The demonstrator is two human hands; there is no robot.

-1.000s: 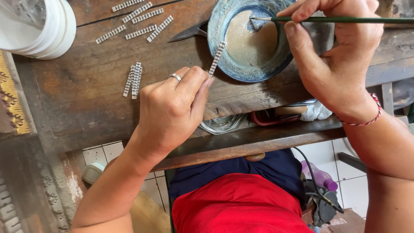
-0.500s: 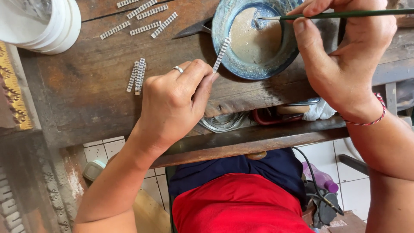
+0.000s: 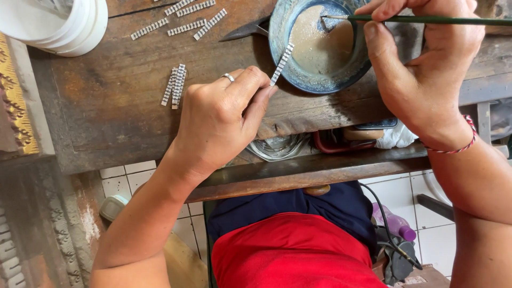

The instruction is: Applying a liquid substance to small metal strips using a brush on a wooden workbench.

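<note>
My left hand (image 3: 221, 117), with a ring on one finger, pinches a small ribbed silver strip (image 3: 282, 63) by its lower end; the strip reaches over the rim of a blue bowl (image 3: 288, 74). My right hand (image 3: 421, 69) grips a thin green-handled brush (image 3: 426, 19) lying level, its tip dipped in the grey-brown paste (image 3: 320, 40) inside the bowl. Both hands are over a worn wooden workbench (image 3: 106, 122).
Several more silver strips lie on the bench: a small stack (image 3: 174, 85) left of my left hand and others (image 3: 181, 21) farther back. A white round container (image 3: 64, 24) stands at the back left. A dark metal blade (image 3: 245, 29) pokes out beside the bowl.
The view has drifted slightly, so bowl and strips sit a little higher in frame. My left hand keeps the strip at the bowl's rim; the brush tip has shifted a little inside the bowl.
</note>
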